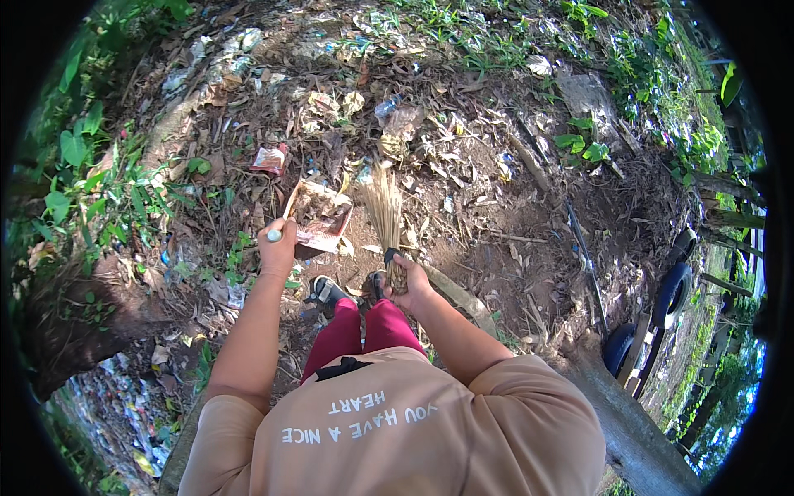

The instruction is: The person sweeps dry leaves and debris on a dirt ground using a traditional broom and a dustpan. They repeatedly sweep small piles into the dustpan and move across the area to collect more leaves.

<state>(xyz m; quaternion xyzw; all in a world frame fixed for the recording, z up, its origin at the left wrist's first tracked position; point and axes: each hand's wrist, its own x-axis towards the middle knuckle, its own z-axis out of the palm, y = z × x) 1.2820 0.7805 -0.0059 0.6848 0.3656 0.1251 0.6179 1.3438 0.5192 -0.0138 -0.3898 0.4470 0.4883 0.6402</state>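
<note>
My left hand (279, 245) is closed around the pale-ended handle of a dustpan. The dustpan (321, 240) is a shallow, box-like pan with red and white printed walls, and brown dirt or leaf bits lie in it. To its right, a broom of thin straw-coloured sticks (383, 202) points away from me, bound with a dark band near the grip. My right hand (409, 283) grips it at the bound end. The broom's tips spread over the leaf litter and stand apart from the pan.
Dry leaves and plastic scraps cover the brown soil, including a red and white wrapper (270, 160) and a clear bottle-like piece (386, 107). Tyres (672, 294) stand at the right by a tree trunk (616, 413). A thin dark pole (584, 256) lies nearby. Green plants (74, 149) grow at left.
</note>
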